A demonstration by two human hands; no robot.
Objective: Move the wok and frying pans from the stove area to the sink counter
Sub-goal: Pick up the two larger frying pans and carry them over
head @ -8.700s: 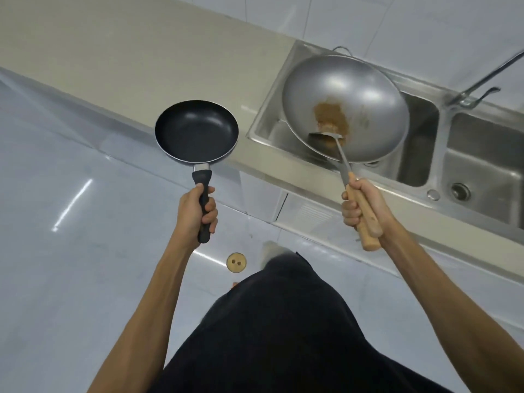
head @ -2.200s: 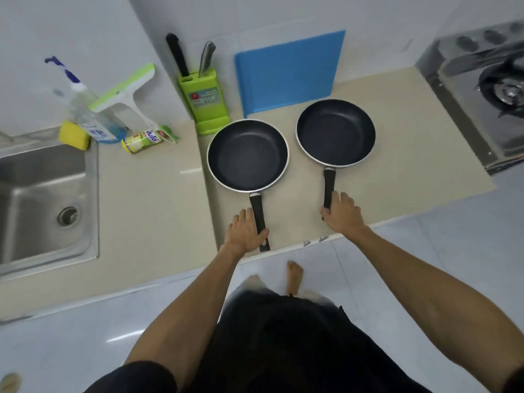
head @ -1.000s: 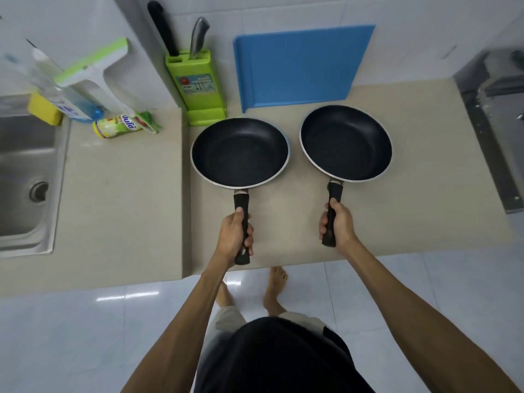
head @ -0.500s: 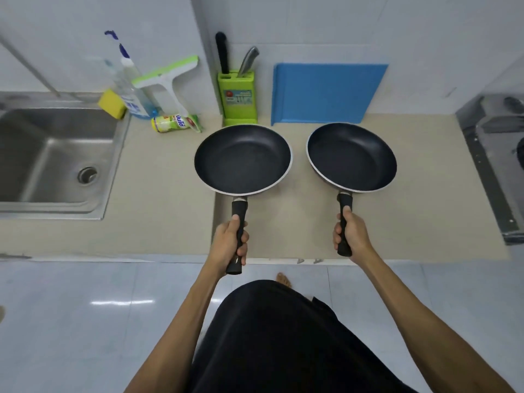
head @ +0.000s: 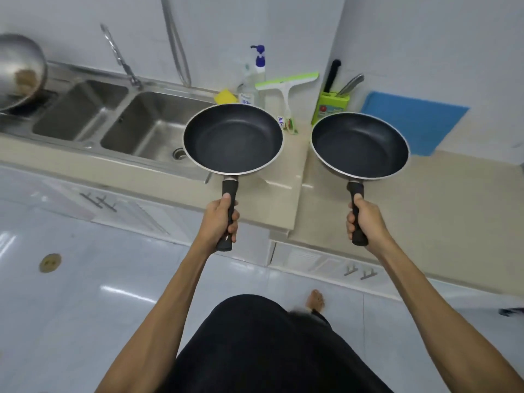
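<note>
Lower centre of frame: left hand (head: 219,222) was wrapped tight round the black handle of a round black non-stick frying pan (head: 233,139), right hand (head: 365,219) likewise closed on the handle of a second matching black frying pan (head: 360,145). Both pans were held level in the air, clear of the beige tabletop (head: 411,211), empty, w/ thin pale rims. Step in hand looked like the carry toward the steel double sink (head: 119,123), mid-left. Next move prob. calls for swinging left & setting both down w/o clipping the sink edge. Far upper left: the steel wok (head: 19,69), brown residue inside, sat by the sink.
</note>
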